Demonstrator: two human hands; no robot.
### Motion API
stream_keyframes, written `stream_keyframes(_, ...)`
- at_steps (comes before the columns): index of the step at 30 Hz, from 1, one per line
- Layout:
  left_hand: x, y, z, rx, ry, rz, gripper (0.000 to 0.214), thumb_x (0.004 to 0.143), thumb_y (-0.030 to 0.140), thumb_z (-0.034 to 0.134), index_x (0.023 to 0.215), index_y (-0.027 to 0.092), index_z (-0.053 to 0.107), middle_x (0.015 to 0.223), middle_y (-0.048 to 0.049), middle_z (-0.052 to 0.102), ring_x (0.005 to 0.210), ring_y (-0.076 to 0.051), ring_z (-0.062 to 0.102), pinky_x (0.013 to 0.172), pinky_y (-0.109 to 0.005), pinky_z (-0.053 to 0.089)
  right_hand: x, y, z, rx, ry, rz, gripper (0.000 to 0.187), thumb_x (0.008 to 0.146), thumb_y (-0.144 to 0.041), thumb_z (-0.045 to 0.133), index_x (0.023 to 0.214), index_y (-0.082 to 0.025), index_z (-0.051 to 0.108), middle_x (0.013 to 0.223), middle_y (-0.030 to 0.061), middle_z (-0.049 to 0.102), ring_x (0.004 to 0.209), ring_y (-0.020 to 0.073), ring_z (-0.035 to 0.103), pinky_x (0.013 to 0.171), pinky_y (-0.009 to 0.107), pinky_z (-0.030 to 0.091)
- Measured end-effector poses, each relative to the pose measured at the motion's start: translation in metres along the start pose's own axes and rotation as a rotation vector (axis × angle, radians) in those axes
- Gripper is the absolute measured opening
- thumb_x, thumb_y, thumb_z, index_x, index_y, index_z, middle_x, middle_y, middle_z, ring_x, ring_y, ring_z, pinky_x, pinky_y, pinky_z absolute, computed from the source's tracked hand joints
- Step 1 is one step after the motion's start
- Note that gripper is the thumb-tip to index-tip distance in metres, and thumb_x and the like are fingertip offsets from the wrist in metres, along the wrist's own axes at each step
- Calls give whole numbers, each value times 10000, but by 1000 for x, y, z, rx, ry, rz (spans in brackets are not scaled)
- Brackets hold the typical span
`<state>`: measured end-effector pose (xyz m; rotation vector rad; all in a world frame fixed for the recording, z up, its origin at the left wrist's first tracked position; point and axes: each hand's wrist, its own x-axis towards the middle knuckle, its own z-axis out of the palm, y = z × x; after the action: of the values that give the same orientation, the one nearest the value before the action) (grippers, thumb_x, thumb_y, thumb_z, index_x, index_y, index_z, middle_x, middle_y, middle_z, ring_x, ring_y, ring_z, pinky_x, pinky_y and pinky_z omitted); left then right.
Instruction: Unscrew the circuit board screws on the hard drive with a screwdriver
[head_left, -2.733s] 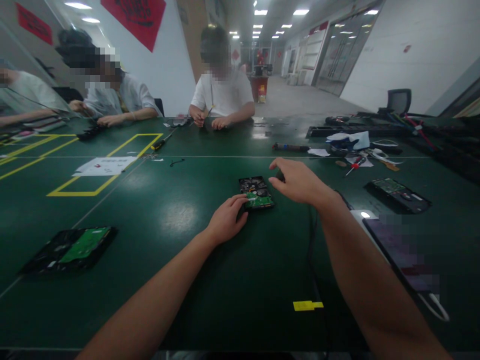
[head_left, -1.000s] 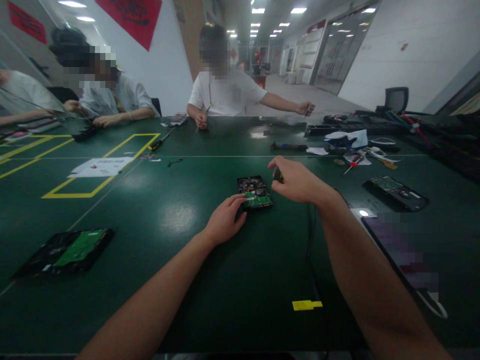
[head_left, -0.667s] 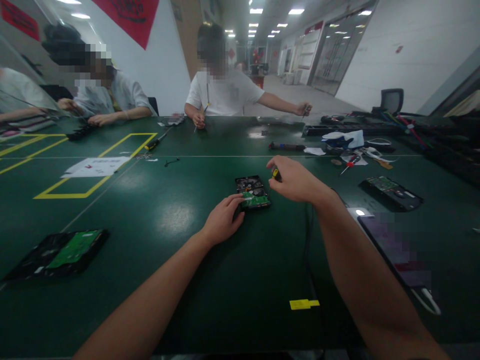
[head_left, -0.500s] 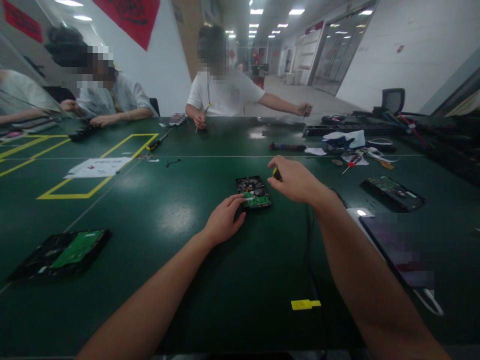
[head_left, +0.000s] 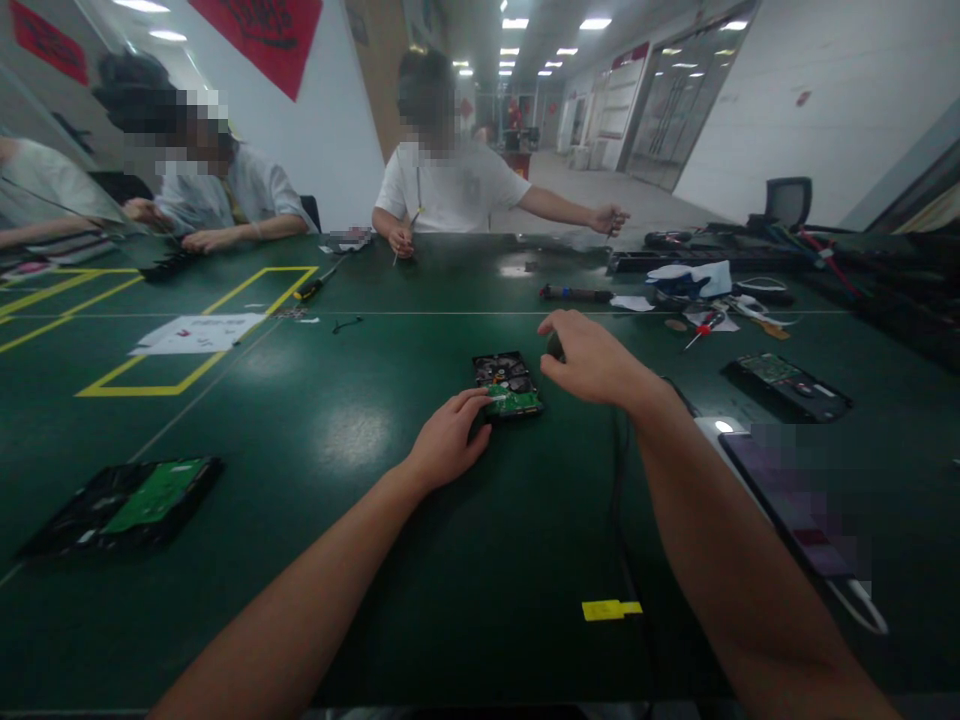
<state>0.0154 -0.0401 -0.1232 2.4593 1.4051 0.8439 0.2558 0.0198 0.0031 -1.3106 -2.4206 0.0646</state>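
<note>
A small hard drive [head_left: 508, 384] lies circuit board up on the green table [head_left: 360, 500], straight ahead of me. My left hand [head_left: 448, 440] rests against its near left corner, fingers curled onto the edge, holding it still. Just right of the drive, my right hand [head_left: 592, 360] is closed around the dark handle of a screwdriver [head_left: 555, 347]. The tool's tip is hidden behind my fingers.
Another hard drive [head_left: 127, 503] lies near left, a third [head_left: 786, 385] at right. A dark tablet [head_left: 802, 490] and a black cable [head_left: 621, 470] lie by my right arm, a yellow tag [head_left: 611, 608] nearer. Loose tools and cloth [head_left: 694, 280] lie far right. Three people sit across the table.
My right hand has turned slightly on the screwdriver handle beside the drive. The person opposite has stretched an arm out to the right. My left hand has stayed put.
</note>
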Motion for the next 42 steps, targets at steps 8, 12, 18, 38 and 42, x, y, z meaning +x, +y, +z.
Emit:
stream_keyframes(8, 0, -1, 0, 3, -1, -1, 418, 924, 257, 541, 1338, 220, 501, 1420, -106, 525, 1296, -258, 530, 1094, -460, 465, -2, -2, -2, -13, -35, 24, 387, 858, -295, 550, 1219, -160, 526, 1192, 181, 651, 1036, 329, 619, 873, 465, 468)
stream_keyframes(12, 1, -1, 1, -6, 1, 8, 422, 919, 252, 543, 1337, 223, 498, 1411, -106, 532, 1294, -262, 533, 1090, -471, 467, -2, -4, -4, -44, -63, 44, 416, 854, -274, 542, 1252, -154, 513, 1152, 184, 665, 1001, 326, 633, 846, 455, 472)
stream_keyframes(18, 1, 0, 1, -5, 5, 7, 426, 913, 241, 544, 1336, 228, 498, 1403, -106, 534, 1290, -264, 538, 1090, -467, 470, -2, -5, -3, -77, -40, 74, 411, 869, -333, 540, 1237, -154, 521, 1149, 190, 662, 1001, 330, 636, 854, 457, 471)
stream_keyframes(38, 0, -2, 1, -2, -1, 2, 420, 917, 253, 546, 1334, 226, 500, 1415, -110, 530, 1297, -269, 534, 1086, -475, 468, 0, -2, -3, -13, -37, 45, 498, 878, -321, 588, 1335, -147, 493, 1070, 164, 710, 982, 334, 653, 857, 465, 473)
stream_keyframes(42, 0, -3, 2, 3, -3, 1, 433, 913, 248, 549, 1342, 221, 497, 1417, -107, 531, 1295, -263, 531, 1090, -461, 466, 0, -1, -3, -62, -22, 48, 462, 890, -369, 610, 1298, -176, 514, 1115, 171, 701, 985, 352, 657, 835, 463, 473)
